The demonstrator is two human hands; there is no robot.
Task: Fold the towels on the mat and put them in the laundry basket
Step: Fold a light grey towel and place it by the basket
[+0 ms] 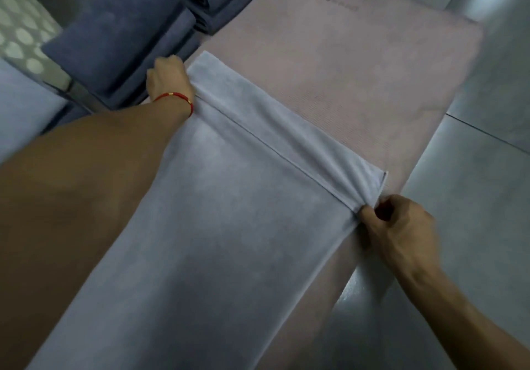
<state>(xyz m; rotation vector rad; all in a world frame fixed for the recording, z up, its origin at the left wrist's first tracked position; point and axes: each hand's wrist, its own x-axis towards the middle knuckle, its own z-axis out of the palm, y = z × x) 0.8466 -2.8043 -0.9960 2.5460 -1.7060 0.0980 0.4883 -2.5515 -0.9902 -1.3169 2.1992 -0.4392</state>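
While fold line forms, head view: pale towel point(229, 212) lies along mat point(358, 68). Left hand point(167, 81) pinches fold end at mat's left edge; right hand point(401, 226) pinches opposite end at right edge, likely keeping crease straight. Basket point(20, 25) far left, beside folded navy towels point(114, 34).

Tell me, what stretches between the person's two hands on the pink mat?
In the head view, the light grey towel spans from the left hand to the right hand; each holds one end of its seam.
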